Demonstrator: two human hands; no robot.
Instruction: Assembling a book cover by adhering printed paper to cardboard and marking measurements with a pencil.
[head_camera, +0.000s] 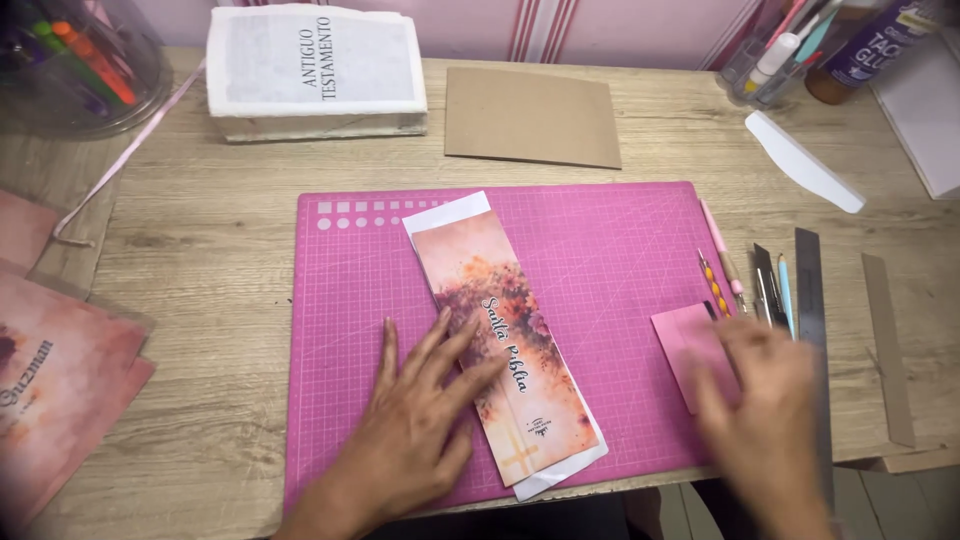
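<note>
At the far left of the wooden counter (200, 250), a clear round tub (75, 65) holds coloured markers, and pink-orange printed sheets (55, 385) lie at the near left edge. A thick block of white pages (315, 70) sits at the far edge, with a flat brown card (530, 115) to its right. The left hand (420, 425) lies flat, fingers spread, on the pink gridded cutting mat (610, 250), its fingertips pressing the left edge of a long printed strip (505, 340) in mottled orange and plum with a white border, lying slantwise on the mat's middle. The right hand (765, 410), blurred, rests open on a small pink pad (690, 350) at the mat's right edge. Right of it lie slim tools (735, 285), a grey metal ruler (810, 290) and a brown card strip (885, 340). A clear pot of pens (780, 50) stands far right.
</note>
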